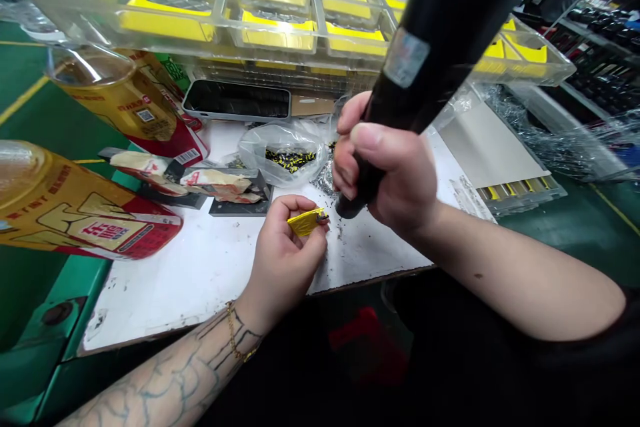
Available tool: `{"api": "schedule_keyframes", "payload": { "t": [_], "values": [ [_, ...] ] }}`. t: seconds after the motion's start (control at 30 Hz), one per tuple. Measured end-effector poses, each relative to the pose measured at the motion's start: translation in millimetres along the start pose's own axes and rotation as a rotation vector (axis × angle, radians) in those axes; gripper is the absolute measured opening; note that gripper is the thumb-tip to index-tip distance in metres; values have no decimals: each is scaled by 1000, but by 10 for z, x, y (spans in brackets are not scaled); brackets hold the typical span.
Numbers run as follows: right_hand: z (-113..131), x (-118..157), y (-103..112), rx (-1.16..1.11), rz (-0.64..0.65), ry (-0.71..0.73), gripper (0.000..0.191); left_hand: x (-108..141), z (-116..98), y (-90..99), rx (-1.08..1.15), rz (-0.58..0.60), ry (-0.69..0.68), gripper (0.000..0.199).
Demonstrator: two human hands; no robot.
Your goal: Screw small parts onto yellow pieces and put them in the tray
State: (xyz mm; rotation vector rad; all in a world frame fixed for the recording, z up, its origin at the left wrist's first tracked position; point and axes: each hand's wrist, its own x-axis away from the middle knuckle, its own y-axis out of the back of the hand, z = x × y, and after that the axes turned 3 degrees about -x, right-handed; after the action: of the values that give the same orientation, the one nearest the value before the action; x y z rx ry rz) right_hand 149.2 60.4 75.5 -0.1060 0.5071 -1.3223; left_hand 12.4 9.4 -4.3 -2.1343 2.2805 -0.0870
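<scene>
Left hand (283, 260) curled, thumb and fingertips pinching a small yellow piece (301, 222) over the white table top (165, 293); its dark end points right, long axis tilted up toward the tool. Right hand (395, 177) in a full fist round a black electric screwdriver (440, 60), long axis upper right to lower left, tip low and near the yellow piece (sticker (406, 57) on the barrel, too blurred to read). Clear plastic bag (283, 153) of small black-and-yellow bits sits behind the hands. Gold-and-red drink cans (70, 203) lie at left, barcodes visible, writing unreadable. Clear tray (220, 13) of yellow pieces at the far side.
</scene>
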Motion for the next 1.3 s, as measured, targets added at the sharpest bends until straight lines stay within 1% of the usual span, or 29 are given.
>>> {"api": "schedule_keyframes", "payload": {
  "t": [0.07, 0.13, 0.2, 0.3, 0.4, 0.57, 0.67, 0.73, 0.9, 1.0, 1.07, 1.23, 1.3],
  "values": [
    [152, 28, -12, -11, 44, -14, 13, 7, -16, -11, -19, 35, 11, 30],
    [299, 57, -33, 0, 58, -43, 10, 20, -17, -17, -58, 75, -7, 33],
    [405, 87, -59, 12, 41, -56, 11, 36, -3, -19, -114, 97, -58, 37],
    [469, 128, -84, 16, 60, -49, 7, 58, 31, -16, -223, 89, -150, 40],
    [465, 154, -88, 13, 91, -44, 9, 76, 45, -13, -353, 61, -203, 42],
    [475, 159, -106, 37, 72, -82, 17, 87, 23, -4, -500, 43, -250, 36],
    [503, 149, -110, 50, 41, -82, 28, 78, 33, 5, -494, 37, -262, 33],
    [508, 138, -94, 75, 20, -62, 31, 69, 55, 7, -468, 24, -259, 34],
    [406, 106, -16, 107, -39, 65, 15, 52, 79, -11, -511, -2, -255, 29],
    [321, 99, 23, 86, -76, 114, 11, 36, 53, -25, -516, -15, -257, 27],
    [293, 102, 47, 89, -76, 115, 12, 18, 36, -25, -505, -35, -254, 28],
    [295, 130, 111, 127, -63, 102, 22, -34, 24, -1, -493, -74, -244, 32],
    [292, 141, 131, 139, -46, 91, 24, -42, 25, 9, -457, -82, -225, 33]
  ]
}}
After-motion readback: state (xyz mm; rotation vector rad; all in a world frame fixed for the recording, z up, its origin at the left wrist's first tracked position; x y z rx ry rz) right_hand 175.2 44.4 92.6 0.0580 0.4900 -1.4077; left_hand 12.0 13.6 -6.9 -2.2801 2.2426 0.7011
